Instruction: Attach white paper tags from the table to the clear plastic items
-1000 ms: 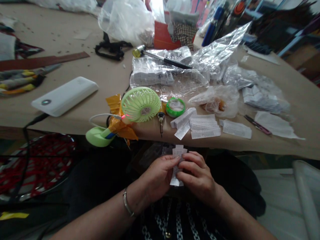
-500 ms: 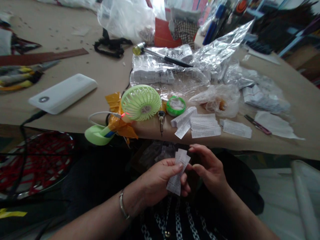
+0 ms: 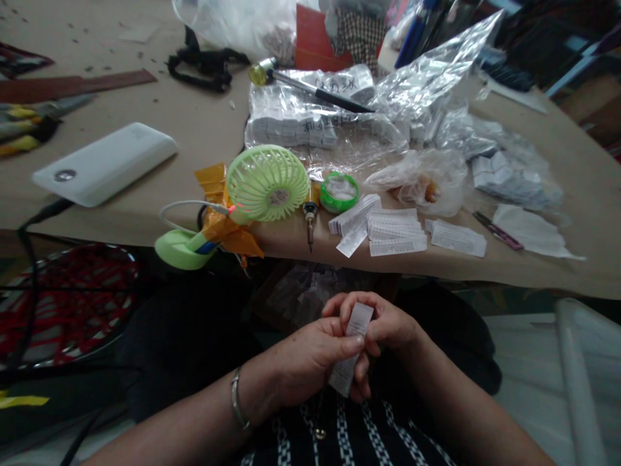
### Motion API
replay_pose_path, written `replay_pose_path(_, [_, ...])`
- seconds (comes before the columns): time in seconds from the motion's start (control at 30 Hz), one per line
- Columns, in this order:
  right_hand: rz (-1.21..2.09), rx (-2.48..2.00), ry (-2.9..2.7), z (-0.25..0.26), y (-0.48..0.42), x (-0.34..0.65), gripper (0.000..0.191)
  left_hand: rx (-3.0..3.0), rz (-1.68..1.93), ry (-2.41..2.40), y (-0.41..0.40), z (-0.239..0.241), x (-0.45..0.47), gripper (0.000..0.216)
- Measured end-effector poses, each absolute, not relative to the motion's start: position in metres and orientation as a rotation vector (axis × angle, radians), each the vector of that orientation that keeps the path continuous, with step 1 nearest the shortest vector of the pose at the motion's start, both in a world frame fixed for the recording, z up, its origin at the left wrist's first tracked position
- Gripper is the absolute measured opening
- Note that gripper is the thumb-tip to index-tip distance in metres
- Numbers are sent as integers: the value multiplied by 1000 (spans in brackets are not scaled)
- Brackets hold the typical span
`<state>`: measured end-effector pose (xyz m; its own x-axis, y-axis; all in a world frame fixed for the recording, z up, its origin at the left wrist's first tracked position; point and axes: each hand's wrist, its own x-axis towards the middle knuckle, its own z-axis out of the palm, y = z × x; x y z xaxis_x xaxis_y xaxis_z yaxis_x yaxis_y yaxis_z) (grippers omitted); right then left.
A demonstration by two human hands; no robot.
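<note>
L hand (image 3: 310, 359) + R hand (image 3: 383, 323) both pinched on white label strip (image 3: 353, 349), below desk (image 3: 194, 129) edge; green fan (image 3: 266, 182) nearby.

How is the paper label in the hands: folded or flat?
Flat: label runs straight between left hand and right hand, no crease visible.

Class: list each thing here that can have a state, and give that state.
label strip: pinched between both hands.
left hand: shut on the strip.
right hand: shut on its top end.
fan: red light lit, cable plugged in.
green tin: open.
power bank: lying flat.
</note>
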<state>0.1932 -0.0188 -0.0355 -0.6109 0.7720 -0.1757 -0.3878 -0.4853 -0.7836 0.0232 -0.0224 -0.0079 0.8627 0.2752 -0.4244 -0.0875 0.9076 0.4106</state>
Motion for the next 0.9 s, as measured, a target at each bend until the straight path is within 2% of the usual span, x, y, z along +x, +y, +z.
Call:
replay_pose_path(0.07, [2089, -732, -963, -32, -20, 191, 27, 389, 202, 510, -22, -7, 24, 26])
replay_pose_path(0.17, [1943, -917, -1070, -23, -25, 192, 41, 395, 235, 531, -21, -6, 25, 28])
replay_pose_path(0.23, [1708, -1090, -1240, -15, -31, 194, 48, 407, 258, 554, -21, -5, 24, 26])
replay_pose_path(0.37, [1088, -1286, -1663, -4, -43, 199, 43, 410, 267, 561, -21, -3, 22, 22])
replay_pose_path(0.43, [936, -1313, -1770, -2, -46, 199, 42, 407, 267, 557, -22, -2, 21, 21])
replay_pose_path(0.63, [815, -1303, -1900, -4, -49, 198, 35, 434, 276, 552, -25, -4, 20, 22])
replay_pose_path(0.9, [809, -1277, -1930, -5, -52, 197, 30, 441, 280, 561, -28, -7, 20, 24])
